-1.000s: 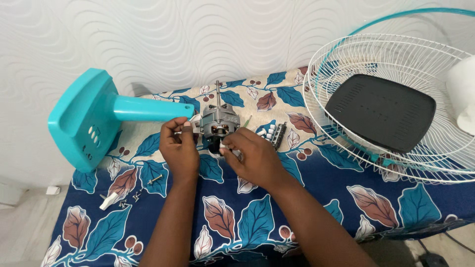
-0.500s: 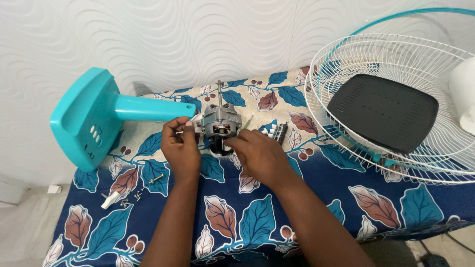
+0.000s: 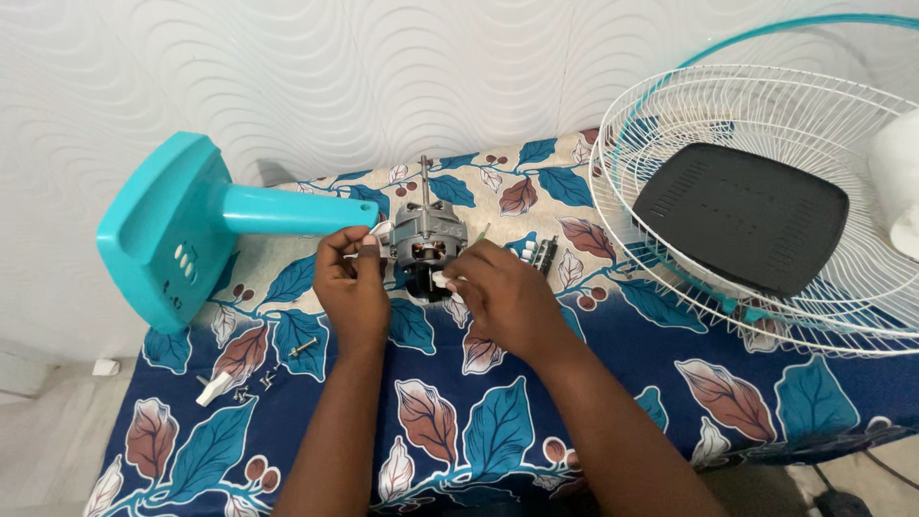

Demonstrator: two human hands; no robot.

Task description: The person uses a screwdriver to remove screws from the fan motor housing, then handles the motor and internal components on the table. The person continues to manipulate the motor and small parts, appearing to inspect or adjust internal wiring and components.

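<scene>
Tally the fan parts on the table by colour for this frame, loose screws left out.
Teal: 1, the stand base, lying on its side.
White: 1, the wire grille at the right.
Black: 1, the flat cover lying in the grille.
Grey metal: 1, the motor, touched by the left hand and right hand.
Total: 4
</scene>
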